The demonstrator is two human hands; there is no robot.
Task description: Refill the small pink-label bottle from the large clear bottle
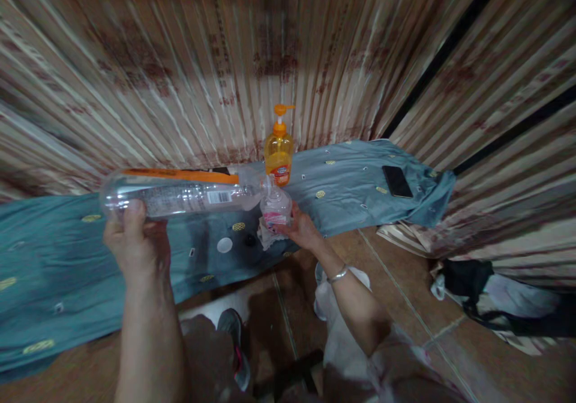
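Note:
My left hand (pixel 139 241) is wrapped round the base end of a large clear plastic bottle (pixel 193 196) with an orange stripe and a barcode label. The bottle lies nearly level, its neck pointing right. At its mouth stands a small clear bottle (pixel 275 206) with a pink label, gripped by my right hand (pixel 300 228). The two mouths meet or nearly touch; I cannot tell which. A crumpled pale cloth (pixel 269 235) sits under the small bottle. Just behind is an orange pump bottle (pixel 279 154) with yellow-orange liquid.
A teal patterned cloth (pixel 351 187) covers the long surface. On it lie a white round lid (pixel 224 245), a dark round cap (pixel 249 240) and a black phone (pixel 396 182). Striped curtains (pixel 180 61) hang behind. A dark bag (pixel 513 301) rests on the tiled floor (pixel 373 271).

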